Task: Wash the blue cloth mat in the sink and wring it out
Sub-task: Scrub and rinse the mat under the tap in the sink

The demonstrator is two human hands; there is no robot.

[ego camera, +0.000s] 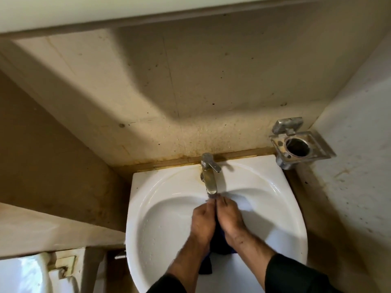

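White cistern (23,271), lower left corner, partly cut off. White sink (160,208), basin wet with droplets. Left hand (202,224), over the basin, fingers clenched on the blue cloth mat (218,244) (dark, bunched, hanging down between the wrists to the sink's front rim). Tarnished faucet (208,176), spout just above the fingertips. Right hand (230,220), pressed beside the left, also gripping the mat. Metal wall holder (300,144), far right, above the sink's corner.
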